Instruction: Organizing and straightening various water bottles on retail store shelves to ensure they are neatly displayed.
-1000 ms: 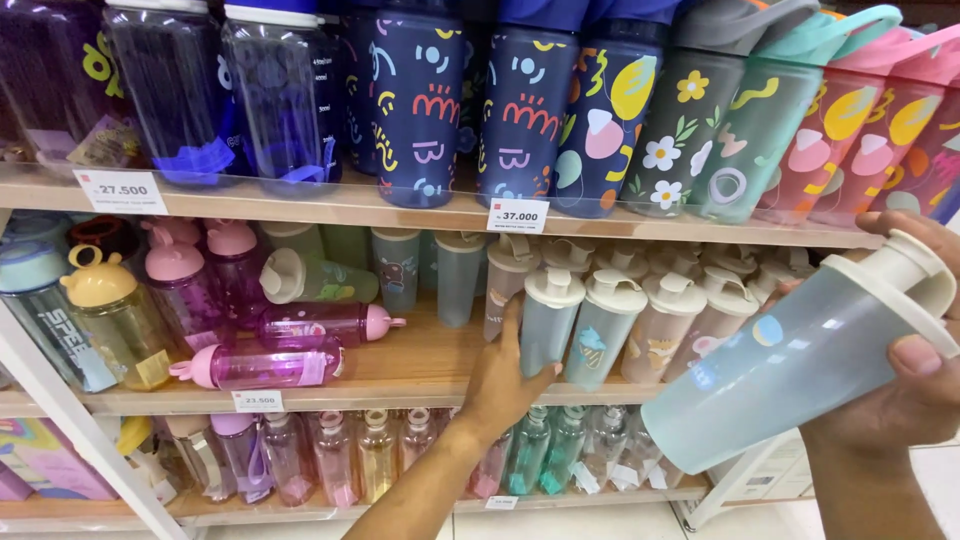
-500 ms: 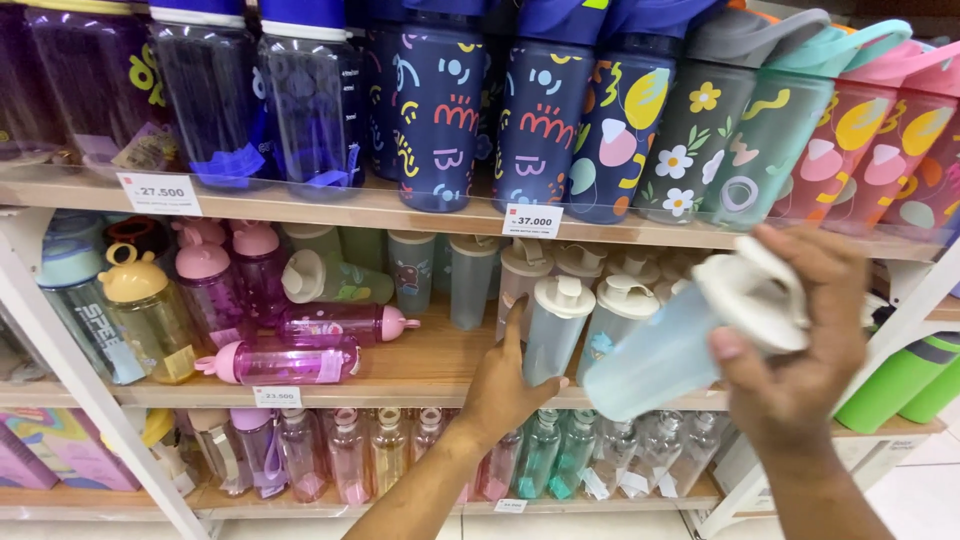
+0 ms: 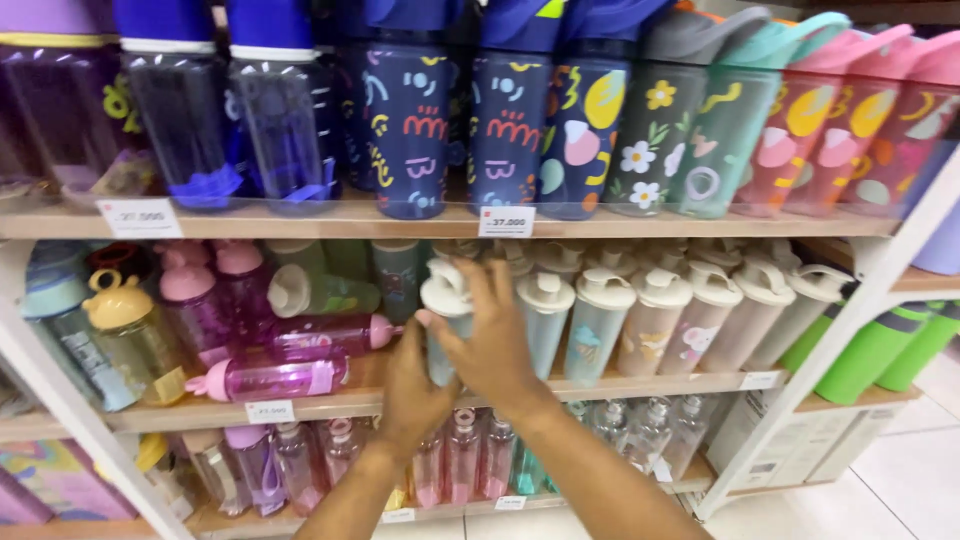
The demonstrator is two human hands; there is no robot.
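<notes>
Together, left hand (image 3: 415, 385) and right hand (image 3: 490, 345) grip a white-capped bottle (image 3: 445, 310).

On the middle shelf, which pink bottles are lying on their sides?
Two pink bottles lie flat at the left: the front one and another behind it. The pink ones beside them stand upright.
</notes>
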